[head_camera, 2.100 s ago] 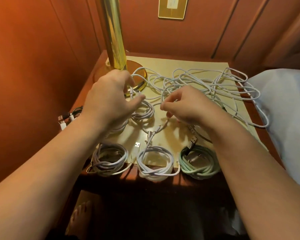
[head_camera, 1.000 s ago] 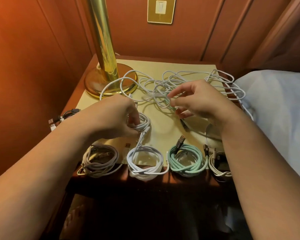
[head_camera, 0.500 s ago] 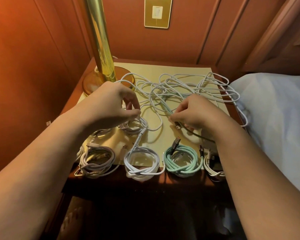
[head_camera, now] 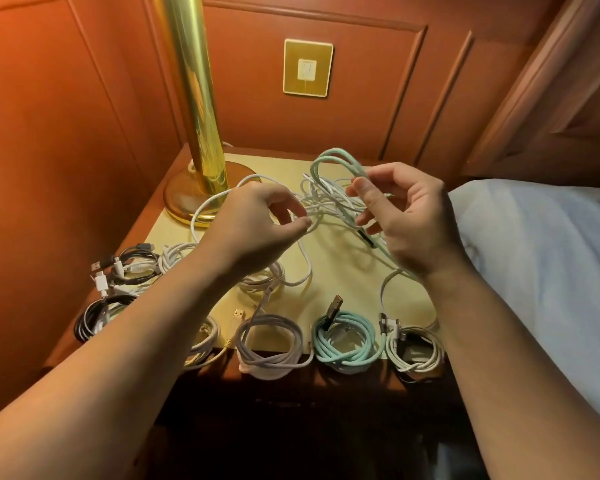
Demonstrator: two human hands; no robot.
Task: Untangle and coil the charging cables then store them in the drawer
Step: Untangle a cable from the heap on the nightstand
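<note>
Worktop (head_camera: 340,271), centre frame: left hand (head_camera: 257,230) pinching white cable tangle (head_camera: 323,199); right hand (head_camera: 413,216) lifting mint cable loop (head_camera: 333,161). Lower edge, left to right: black coil (head_camera: 94,317), lilac coil (head_camera: 271,344), mint coil (head_camera: 347,344), white coil (head_camera: 416,348). Upper left: brass lamp (head_camera: 194,98). Right: bed (head_camera: 541,258).

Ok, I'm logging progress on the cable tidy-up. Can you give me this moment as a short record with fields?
surface: nightstand top
left hand: pinches a white cable from the tangle
right hand: holds up a loop of mint cable
front row, coiled: lilac coil, mint coil, white coil
left edge: black and white coils
lamp base: back left
drawer: not in view
</note>
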